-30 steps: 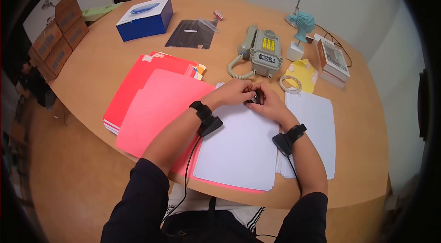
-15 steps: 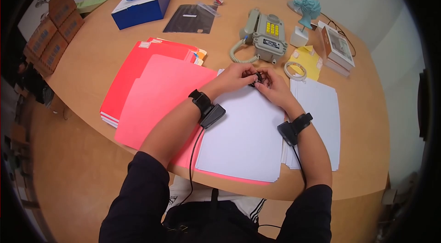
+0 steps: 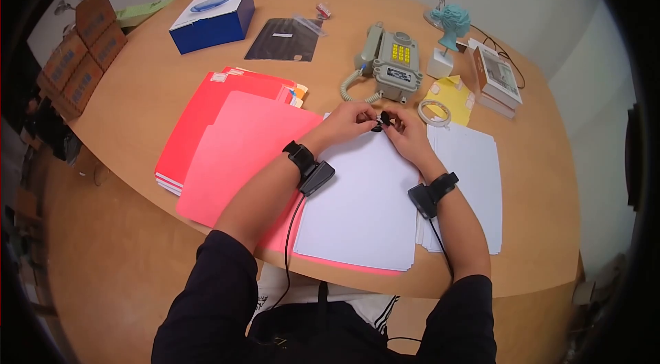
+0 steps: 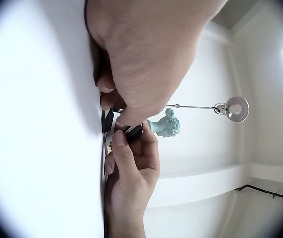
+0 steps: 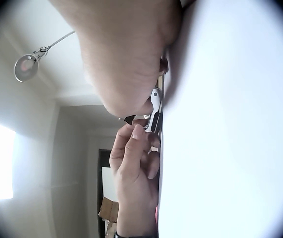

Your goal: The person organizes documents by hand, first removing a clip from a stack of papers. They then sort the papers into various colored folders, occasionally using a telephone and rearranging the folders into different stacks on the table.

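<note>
My left hand (image 3: pixel 344 123) and right hand (image 3: pixel 410 136) meet at the top edge of a stack of white paper (image 3: pixel 364 199). Between their fingertips is a small staple remover (image 3: pixel 386 117) with black grips and silver metal. The right wrist view shows its silver side with a round rivet, and a black grip (image 5: pixel 155 122) low by the paper. Thumb and fingers of each hand pinch it from opposite sides. In the left wrist view another black grip (image 4: pixel 135 132) shows by the right hand's fingers, which hide much of the tool.
A pink folder (image 3: pixel 254 151) lies left, over red folders (image 3: pixel 199 123). A second paper stack (image 3: pixel 467 178) is at right, below a tape roll (image 3: pixel 434 121) and yellow paper (image 3: pixel 459 92). Behind stand a telephone (image 3: pixel 399 75), a teal bust (image 3: pixel 452 24), books (image 3: pixel 495 75) and a blue box (image 3: pixel 213 24).
The hands stay at the paper's top edge while their fingers shift on the staple remover. Its black grips show more now than one second ago. The head view dipped, then partly returned.
</note>
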{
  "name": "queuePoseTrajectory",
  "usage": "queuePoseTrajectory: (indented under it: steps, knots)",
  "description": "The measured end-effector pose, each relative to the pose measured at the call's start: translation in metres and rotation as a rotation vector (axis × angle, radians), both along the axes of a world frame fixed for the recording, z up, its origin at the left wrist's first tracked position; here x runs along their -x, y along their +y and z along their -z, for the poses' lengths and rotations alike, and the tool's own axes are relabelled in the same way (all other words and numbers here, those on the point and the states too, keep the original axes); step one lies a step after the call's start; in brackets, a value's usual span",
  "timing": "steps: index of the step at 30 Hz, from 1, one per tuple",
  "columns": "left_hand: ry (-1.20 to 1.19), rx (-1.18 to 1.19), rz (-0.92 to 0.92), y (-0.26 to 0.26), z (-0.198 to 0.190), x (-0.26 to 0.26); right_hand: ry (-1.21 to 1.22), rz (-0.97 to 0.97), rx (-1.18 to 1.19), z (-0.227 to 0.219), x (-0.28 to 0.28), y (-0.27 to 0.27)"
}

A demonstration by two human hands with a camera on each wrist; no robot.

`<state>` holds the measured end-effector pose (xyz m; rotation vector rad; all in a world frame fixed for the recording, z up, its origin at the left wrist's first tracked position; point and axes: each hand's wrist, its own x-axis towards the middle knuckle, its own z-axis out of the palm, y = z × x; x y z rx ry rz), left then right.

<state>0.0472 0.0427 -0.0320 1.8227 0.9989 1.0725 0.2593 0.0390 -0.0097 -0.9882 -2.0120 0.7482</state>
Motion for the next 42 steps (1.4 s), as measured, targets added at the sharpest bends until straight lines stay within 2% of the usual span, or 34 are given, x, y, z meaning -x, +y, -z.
queuePoseTrajectory:
  steps: [5, 9, 21, 31, 42]
  knots:
    - [0.046, 0.069, -0.014, -0.005, -0.006, 0.001, -0.037, 0.011, 0.001, -0.003, -0.002, -0.004]
    - [0.070, 0.018, -0.024, -0.004, -0.009, 0.001, -0.058, -0.020, 0.027, -0.008, -0.001, -0.003]
    - [-0.011, 0.095, -0.032, -0.005, -0.003, -0.001, -0.033, -0.051, -0.001, 0.008, -0.004, 0.003]
    - [0.045, 0.020, -0.050, -0.004, -0.008, 0.000, -0.046, -0.101, -0.007, -0.004, -0.005, 0.000]
    - [0.052, 0.048, -0.026, -0.006, -0.009, 0.001, -0.013, -0.096, 0.030, -0.016, -0.002, -0.006]
